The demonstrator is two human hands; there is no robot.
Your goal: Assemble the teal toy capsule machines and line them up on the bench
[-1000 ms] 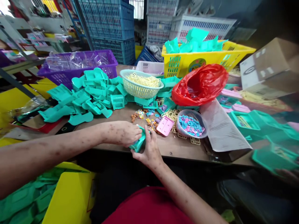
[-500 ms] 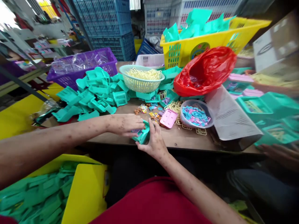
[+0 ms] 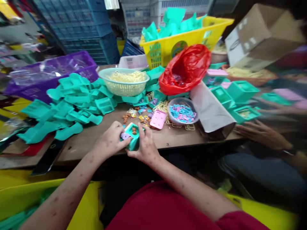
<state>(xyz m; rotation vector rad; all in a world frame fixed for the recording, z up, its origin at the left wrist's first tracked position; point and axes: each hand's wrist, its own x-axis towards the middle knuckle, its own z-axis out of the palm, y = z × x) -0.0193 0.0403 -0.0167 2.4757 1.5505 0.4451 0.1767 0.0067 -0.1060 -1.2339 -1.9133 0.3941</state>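
Observation:
Near the table's front edge, my right hand [image 3: 147, 148] grips a small teal plastic box [image 3: 134, 140] from the right, thumb below and fingers along its side. A brown toy bear-like piece [image 3: 134, 130] lies inside the box. My left hand [image 3: 111, 137] is at the box's left side, thumb and fingers closed around a small purple plastic piece [image 3: 125, 136] there; whether it is seated in the box I cannot tell. Just behind are loose brown pieces [image 3: 125, 118], a pink plastic tray [image 3: 158, 119] and a clear bowl [image 3: 183, 111] of blue and pink pieces.
Teal parts [image 3: 76, 95] are heaped at the left, beside a purple basket [image 3: 54, 76]. A pale green colander [image 3: 123, 81] holds cream pieces. Behind stand a red plastic bag [image 3: 185, 68] and a yellow basket [image 3: 165, 48]. A co-worker's hand [image 3: 263, 134] is at the right.
The view has swung, so the table things sit further left. My left hand has drawn back from over the box to its left side, uncovering the brown piece inside.

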